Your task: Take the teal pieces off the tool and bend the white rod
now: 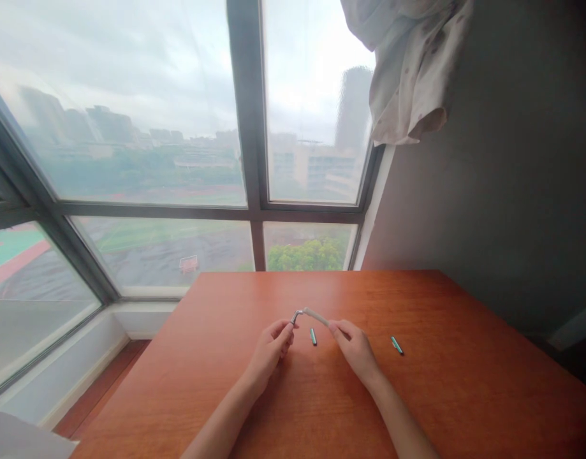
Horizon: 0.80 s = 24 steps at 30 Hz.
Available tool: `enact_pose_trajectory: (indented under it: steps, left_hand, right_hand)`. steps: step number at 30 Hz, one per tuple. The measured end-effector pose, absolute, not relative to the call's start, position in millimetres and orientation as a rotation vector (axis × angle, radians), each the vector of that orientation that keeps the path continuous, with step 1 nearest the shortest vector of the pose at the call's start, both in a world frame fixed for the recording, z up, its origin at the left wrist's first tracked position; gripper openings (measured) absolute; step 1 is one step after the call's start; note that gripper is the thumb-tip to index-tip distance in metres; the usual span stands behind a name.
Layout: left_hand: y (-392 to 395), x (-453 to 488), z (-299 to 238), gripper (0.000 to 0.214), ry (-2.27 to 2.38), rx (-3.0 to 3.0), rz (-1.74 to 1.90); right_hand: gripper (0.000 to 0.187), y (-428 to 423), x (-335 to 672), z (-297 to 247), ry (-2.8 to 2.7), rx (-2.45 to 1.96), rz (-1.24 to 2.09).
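A slim pale pen point(313, 313) with a metal clip end, held just above the middle of the counter point(465, 382) between both hands. The left hand point(271, 349) pinches the clip end between thumb and fingertips; the right hand point(354, 347) pinches the opposite end, its remaining fingers curled under. The pen appears bent or jointed near the clip, though the part is too small to tell which. Two short teal pieces lie on the counter: teal piece A point(313, 336) between the hands and just below the pen, and teal piece B point(396, 345) to the right of the right hand, apart from it.

Risk, as judged: both grips are fingertip pinches on a thin body, so a twist or pull could let one end slip free; a dropped part could roll on the smooth wood, and a sweep of the right wrist could knock teal piece B.

Beyond the counter stand a window point(245, 127) and a bunched curtain point(407, 70). Both forearms are cut off by the lower edge. The fingertips hide both contact points.
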<state>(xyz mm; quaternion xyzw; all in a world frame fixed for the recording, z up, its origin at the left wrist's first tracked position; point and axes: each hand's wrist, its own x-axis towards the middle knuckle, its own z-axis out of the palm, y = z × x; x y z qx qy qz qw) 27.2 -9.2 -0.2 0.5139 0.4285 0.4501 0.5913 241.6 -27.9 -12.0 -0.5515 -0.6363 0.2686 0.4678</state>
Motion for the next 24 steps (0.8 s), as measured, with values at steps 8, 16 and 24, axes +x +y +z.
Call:
enact_pose_trajectory:
  steps: [8, 16, 24]
  left_hand:
    - [-9.7, 27.7, 1.7, 0.042, 0.993, 1.207, 1.043]
    - [-10.5, 27.1, 2.3, 0.04, 0.98, 1.194, 1.022]
    - [-10.1, 27.5, 0.9, 0.041, 0.977, 1.205, 1.038]
  right_hand:
    - [0.041, -28.6, 239.1, -10.1, -1.545, -1.318, 0.705]
    - [0.041, -28.0, 240.0, -12.6, -1.545, -1.345, 0.677]
    - [0.04, -28.7, 240.0, -13.5, -1.549, -1.355, 0.682]
